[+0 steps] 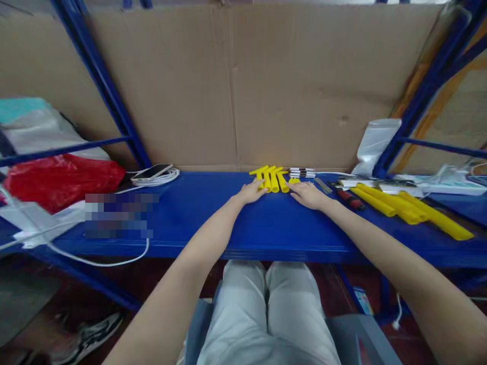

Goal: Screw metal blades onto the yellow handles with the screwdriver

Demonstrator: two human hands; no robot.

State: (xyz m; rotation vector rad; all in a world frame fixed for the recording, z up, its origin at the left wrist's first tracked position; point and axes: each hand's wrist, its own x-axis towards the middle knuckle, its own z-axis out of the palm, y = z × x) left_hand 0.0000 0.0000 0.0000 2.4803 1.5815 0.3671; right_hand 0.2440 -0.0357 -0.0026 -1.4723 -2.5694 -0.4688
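Note:
Several yellow flared tubes [274, 181] with narrow crosspieces lie side by side on the blue tabletop [198, 208], wide ends toward me. My left hand [251, 191] lies at their left end, with its fingers stretched out against the outermost tube. At the right end, my right hand [307, 195] rests low on the table, fingers extended and their tips near the last tube. More small yellow pieces [294, 180] show just behind my right fingers. Beyond them is a small stack of white sticks with dark bands [302, 173]. Neither hand is closed around anything.
To the right lie large yellow tubes [399, 205], a red-and-black tool handle [350, 199] and a metal strip [323, 185]. A phone [154, 172] on a coiled white cable and a red bag [63, 180] sit left. Cardboard [289, 86] stands behind, between blue posts [102, 81].

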